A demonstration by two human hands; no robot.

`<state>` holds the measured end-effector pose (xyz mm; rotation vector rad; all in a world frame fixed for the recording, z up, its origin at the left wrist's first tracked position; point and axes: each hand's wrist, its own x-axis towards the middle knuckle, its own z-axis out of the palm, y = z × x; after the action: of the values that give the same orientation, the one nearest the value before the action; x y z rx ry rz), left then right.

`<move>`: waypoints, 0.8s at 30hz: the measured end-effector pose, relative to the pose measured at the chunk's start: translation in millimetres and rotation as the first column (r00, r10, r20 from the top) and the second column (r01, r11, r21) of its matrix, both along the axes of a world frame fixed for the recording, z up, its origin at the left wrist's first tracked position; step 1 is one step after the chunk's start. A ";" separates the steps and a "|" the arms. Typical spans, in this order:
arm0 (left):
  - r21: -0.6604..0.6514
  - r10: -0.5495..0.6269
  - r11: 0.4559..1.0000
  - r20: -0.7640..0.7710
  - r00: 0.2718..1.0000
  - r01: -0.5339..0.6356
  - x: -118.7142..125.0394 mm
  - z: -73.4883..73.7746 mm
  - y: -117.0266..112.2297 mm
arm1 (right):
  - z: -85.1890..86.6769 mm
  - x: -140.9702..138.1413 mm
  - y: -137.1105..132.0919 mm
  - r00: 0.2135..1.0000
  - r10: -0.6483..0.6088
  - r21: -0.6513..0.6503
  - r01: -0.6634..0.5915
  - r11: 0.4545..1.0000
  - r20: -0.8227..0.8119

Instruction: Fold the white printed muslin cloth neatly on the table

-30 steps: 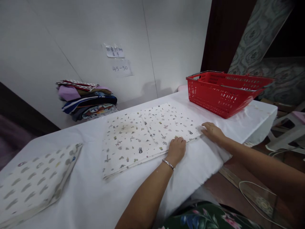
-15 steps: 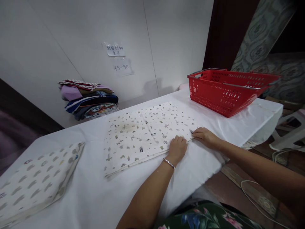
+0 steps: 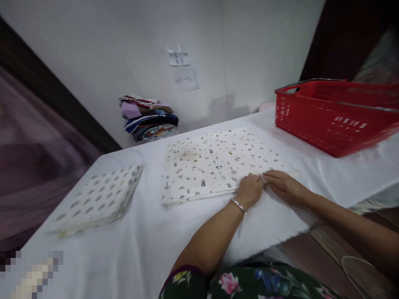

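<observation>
A cream cloth (image 3: pixel 199 166) with small dark and olive prints lies folded flat on the white-covered table (image 3: pixel 146 249). At its near right corner my left hand (image 3: pixel 250 192), with a silver bracelet at the wrist, has its fingers curled over the near edge. My right hand (image 3: pixel 285 187) reaches in from the right, its fingers pressed together on the same corner. The fingertips of both hands almost meet there, and part of the corner is hidden under them. To the left, a second folded cloth (image 3: pixel 102 197) with grey leaf-like marks lies apart from my hands.
A red plastic basket (image 3: pixel 327 120) with metal handles stands at the right. Against the wall is a stack of folded textiles (image 3: pixel 149 118), below two taped paper signs (image 3: pixel 183 79). A purple curtain (image 3: pixel 37 158) hangs at the left. A pixelated patch covers the lower left corner.
The view has turned left, so everything sits further right in the picture. My hands have come closer together at the cloth's near right corner. The cloth stays folded flat.
</observation>
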<state>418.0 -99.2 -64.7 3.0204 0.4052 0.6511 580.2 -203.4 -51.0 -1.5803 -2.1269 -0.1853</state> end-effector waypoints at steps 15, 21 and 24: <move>0.028 0.134 0.991 -0.130 0.982 -0.131 -93.3 9.2 33.6 | -34.0 6.7 -2.5 0.999 -0.037 -0.060 0.038 0.997 0.013; -0.035 0.237 0.970 -0.108 0.965 -0.242 -132.1 15.5 42.6 | -32.5 5.1 -2.4 0.999 -0.044 -0.060 0.044 0.997 0.013; -0.038 0.244 0.969 -0.053 0.968 -0.246 -132.7 17.9 41.0 | -31.6 5.1 -2.3 0.999 -0.046 -0.071 0.047 0.996 0.013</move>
<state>285.3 -58.2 -46.8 2.9742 0.7940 0.5711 585.3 -205.7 -82.6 -1.6744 -2.1278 -0.1353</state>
